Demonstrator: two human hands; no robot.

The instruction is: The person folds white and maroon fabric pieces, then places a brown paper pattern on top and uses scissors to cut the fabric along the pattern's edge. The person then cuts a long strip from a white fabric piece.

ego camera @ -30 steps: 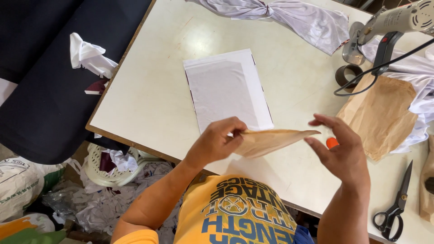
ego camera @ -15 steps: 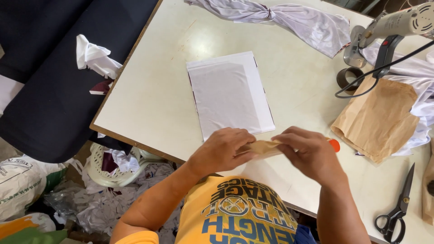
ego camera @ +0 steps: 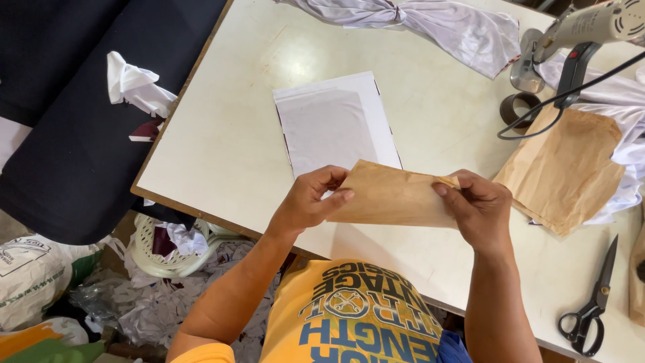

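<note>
Hands both on brown paper (ego camera: 393, 196), held flat above the near table (ego camera: 222, 134) edge. I see my left hand (ego camera: 310, 200) pinching its left end, thumb on top; right hand (ego camera: 478, 207) closed on the right end. White sheet (ego camera: 334, 121) lies just beyond. Paper bag (ego camera: 563, 169) right, scissors (ego camera: 592, 302) far right.

Pale worktable (ego camera: 222, 148) under bright light; floor (ego camera: 101, 316) seemingly scrap-littered.
</note>
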